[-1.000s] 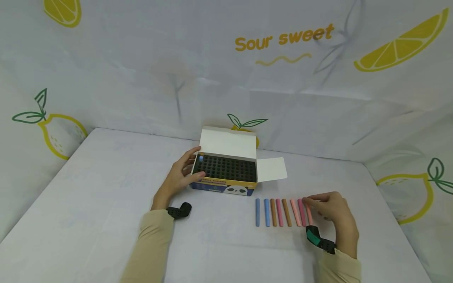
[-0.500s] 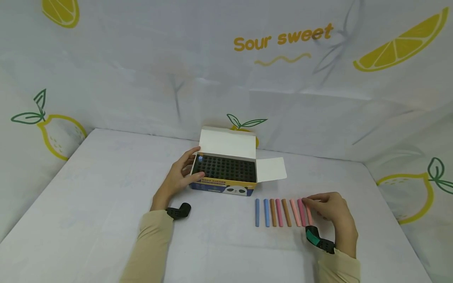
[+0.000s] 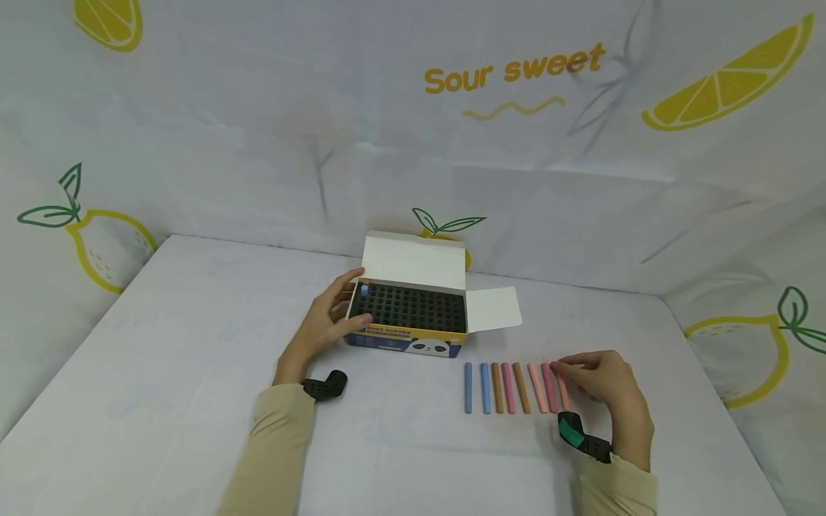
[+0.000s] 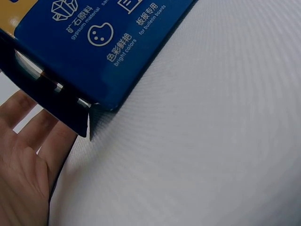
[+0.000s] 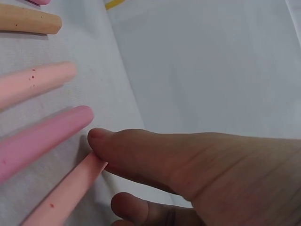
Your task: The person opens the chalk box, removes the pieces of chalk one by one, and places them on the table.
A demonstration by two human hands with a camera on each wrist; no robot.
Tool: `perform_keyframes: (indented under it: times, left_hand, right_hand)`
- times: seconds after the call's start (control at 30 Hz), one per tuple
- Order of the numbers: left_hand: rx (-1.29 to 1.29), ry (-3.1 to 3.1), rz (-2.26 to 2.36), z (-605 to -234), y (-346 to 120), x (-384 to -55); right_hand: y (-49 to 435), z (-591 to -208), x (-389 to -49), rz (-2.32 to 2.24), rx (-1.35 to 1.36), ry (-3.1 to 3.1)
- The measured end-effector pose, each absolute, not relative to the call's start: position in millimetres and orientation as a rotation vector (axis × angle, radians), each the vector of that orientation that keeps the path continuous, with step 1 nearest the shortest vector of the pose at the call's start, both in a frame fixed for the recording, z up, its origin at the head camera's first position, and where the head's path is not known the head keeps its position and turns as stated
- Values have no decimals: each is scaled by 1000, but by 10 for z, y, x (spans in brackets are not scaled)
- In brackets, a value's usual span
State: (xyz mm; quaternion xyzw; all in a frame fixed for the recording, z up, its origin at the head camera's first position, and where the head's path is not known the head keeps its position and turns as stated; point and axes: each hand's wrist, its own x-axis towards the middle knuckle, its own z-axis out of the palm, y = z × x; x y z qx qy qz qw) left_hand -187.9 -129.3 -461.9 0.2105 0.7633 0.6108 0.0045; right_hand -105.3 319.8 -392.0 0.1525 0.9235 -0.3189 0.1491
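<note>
My left hand (image 3: 312,330) grips the left end of an open chalk box (image 3: 390,342), thumb over its front edge. Behind a dark blue end flap of that box (image 4: 94,61), several fingers (image 4: 56,141) show in the left wrist view. One blue chalk (image 3: 365,290) stands in the black holed insert, near the back left corner. Over on the right, my right hand (image 3: 606,380) pinches the far end of a salmon-pink chalk stick (image 5: 66,193), the rightmost of a row. That stick lies on the table; the fingertip opposite the thumb is hidden in the right wrist view.
Left of the held stick lie a magenta chalk (image 3: 549,387), a light pink chalk (image 3: 538,388), brown chalks and blue chalks, side by side. The box's white lid (image 3: 414,259) stands up; its side flap (image 3: 493,309) sticks out right. A lemon-print cloth backdrop (image 3: 258,143) rises behind.
</note>
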Motion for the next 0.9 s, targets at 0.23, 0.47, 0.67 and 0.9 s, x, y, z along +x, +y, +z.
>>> perform_keyframes:
  times: [0.23,0.47,0.67,0.9]
  left_hand:
    - [650,2401,1905,-4615,-1295,-1877]
    - [656,2400,1908,-4604,-1296,-1869]
    - [655,2399,1905,-4609,-1296,-1869]
    - [655,2399,1899,-4604,-1294,-1865]
  right_hand:
    - [3196,-3920,-1057,-917,440,2646]
    - [3175,-3920,-1058,-923,431,2653]
    - [3184,-3925,-1065,-918,430,2660]
    - [3182,-3917,-1069,-892,412,2696]
